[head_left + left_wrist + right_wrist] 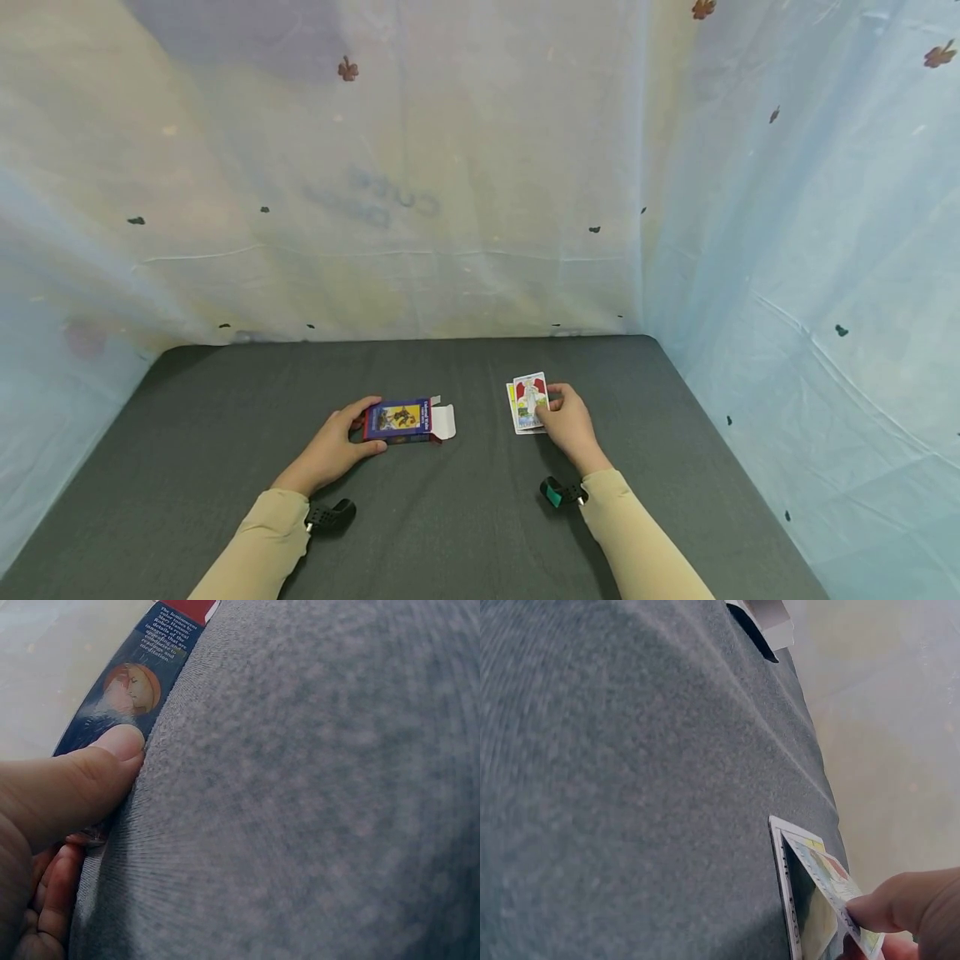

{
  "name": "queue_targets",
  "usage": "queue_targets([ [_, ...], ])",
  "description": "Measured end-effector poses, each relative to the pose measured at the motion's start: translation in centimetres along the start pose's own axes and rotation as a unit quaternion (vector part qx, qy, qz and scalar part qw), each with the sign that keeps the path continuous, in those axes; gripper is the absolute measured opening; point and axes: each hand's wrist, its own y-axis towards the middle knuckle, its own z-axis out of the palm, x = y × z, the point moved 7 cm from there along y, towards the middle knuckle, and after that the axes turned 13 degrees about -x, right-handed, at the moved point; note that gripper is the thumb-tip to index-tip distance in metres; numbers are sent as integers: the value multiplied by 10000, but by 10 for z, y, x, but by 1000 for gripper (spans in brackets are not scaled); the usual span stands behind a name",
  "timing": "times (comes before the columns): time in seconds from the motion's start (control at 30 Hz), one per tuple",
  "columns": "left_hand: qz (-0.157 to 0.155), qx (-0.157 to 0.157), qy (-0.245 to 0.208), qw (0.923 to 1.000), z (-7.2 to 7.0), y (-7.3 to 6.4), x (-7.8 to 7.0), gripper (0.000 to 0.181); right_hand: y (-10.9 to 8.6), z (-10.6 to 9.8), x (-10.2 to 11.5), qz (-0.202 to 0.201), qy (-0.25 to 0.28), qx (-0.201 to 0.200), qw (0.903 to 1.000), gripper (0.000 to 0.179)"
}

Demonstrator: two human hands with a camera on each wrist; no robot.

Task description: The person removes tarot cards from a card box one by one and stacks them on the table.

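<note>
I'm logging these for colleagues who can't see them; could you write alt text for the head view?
A person's left hand grips a blue illustrated box, its white end flap open, while the right hand holds a picture card over at least one other card. Below is a dark gray tabletop; pale sheeting hangs behind and at the sides.

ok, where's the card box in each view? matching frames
Head: the card box is left of centre, below mid-height, gripped by the left hand.
Left wrist: upper left, slanting up to the top edge.
Right wrist: top edge, right of centre; only its flapped end shows, cut off by the frame.
Shared landmark: the grey cloth.
</note>
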Motion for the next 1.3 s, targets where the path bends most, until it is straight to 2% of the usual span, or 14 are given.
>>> queue_targets([
  [0.47, -35, -16, -75, 10000, 0, -1, -1, 83, -2, -2, -4, -68, -427, 35, 9991, 38],
  [0.97, -59, 35, -132, 9999, 0, -1, -2, 82, -3, -3, -3, -27, -331, 111, 9994, 38],
  [1.3, -4, 11, -56, 10000, 1, 0, 0, 83, -5, -4, -1, -134, -643, 122, 9978, 32],
])
